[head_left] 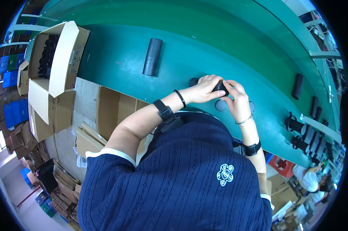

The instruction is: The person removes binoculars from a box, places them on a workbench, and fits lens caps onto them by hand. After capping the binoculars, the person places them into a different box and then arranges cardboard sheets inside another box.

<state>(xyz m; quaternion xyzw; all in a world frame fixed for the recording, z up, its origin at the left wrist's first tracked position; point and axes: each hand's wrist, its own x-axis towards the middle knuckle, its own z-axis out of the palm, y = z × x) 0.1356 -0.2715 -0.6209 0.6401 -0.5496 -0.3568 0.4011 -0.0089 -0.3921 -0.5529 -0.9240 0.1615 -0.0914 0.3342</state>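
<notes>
My left hand point(206, 89) is wrapped around a black cylinder point(194, 81), whose far-left end sticks out past the fingers. My right hand point(238, 101) pinches the cylinder's other end, a dark rounded piece point(221, 88); whether that piece is separate I cannot tell. Just below the hands, a grey round disc point(220, 105) lies on the green bench point(181, 50). A second disc point(252, 106) shows partly behind my right wrist. Farther left on the bench lies a black ribbed cylinder point(152, 57), apart from both hands.
An open cardboard box point(66, 57) of black parts stands at the left end of the bench. Another open carton point(108, 111) sits below the bench edge. More black cylinders point(297, 86) and flanged black parts point(295, 125) are along the right. Other people point(308, 179) work beyond.
</notes>
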